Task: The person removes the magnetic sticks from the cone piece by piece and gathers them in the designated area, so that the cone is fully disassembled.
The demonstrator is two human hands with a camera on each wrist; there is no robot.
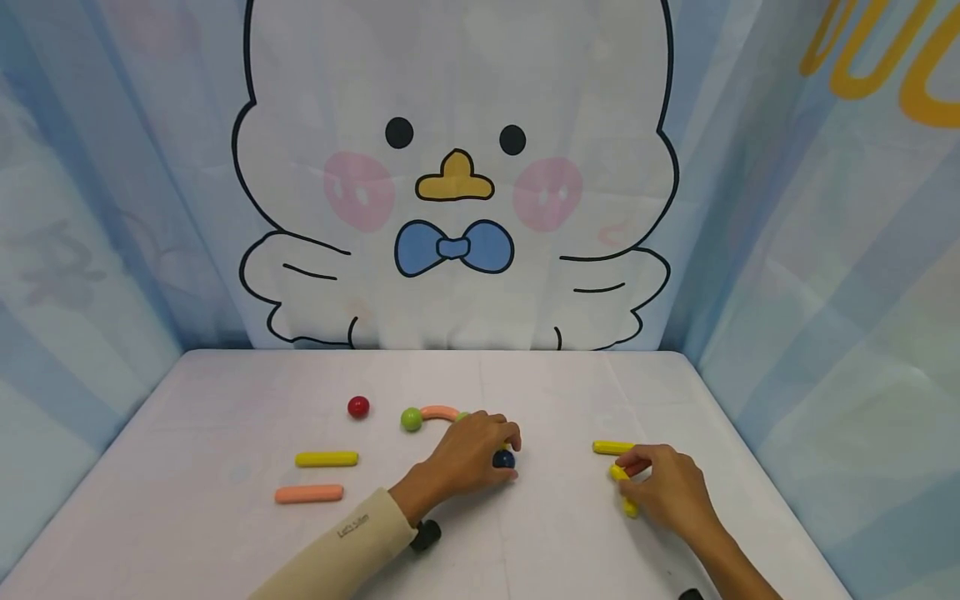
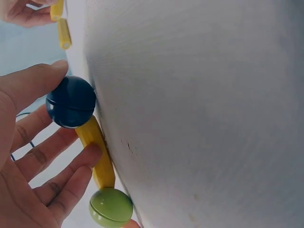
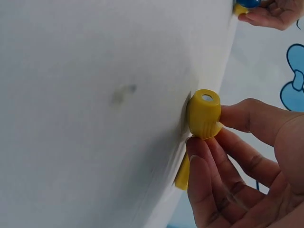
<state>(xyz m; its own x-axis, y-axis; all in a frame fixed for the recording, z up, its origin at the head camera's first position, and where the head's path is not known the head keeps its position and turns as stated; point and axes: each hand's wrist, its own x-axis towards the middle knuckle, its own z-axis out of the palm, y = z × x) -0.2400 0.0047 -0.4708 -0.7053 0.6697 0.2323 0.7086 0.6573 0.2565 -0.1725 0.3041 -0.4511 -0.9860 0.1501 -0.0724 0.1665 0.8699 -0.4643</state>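
In the head view, my left hand [image 1: 468,454] holds a dark blue ball [image 1: 504,459] at the middle of the table. The left wrist view shows the thumb on that ball and the fingers around its far side and a yellow rod [image 2: 99,152]. This rod joins the blue ball to a green ball [image 2: 111,207]. A curved salmon rod [image 1: 440,412] runs on to another green ball [image 1: 411,419]. My right hand [image 1: 670,487] pinches a short yellow piece [image 3: 204,114] between thumb and fingers, its middle hidden. Just beyond lies a straight yellow rod [image 1: 613,447].
On the left of the white table [image 1: 225,417] lie a yellow rod [image 1: 326,459] and a salmon rod [image 1: 309,493]. A red ball [image 1: 358,407] sits farther back. Printed curtains [image 1: 457,308] stand behind and at both sides.
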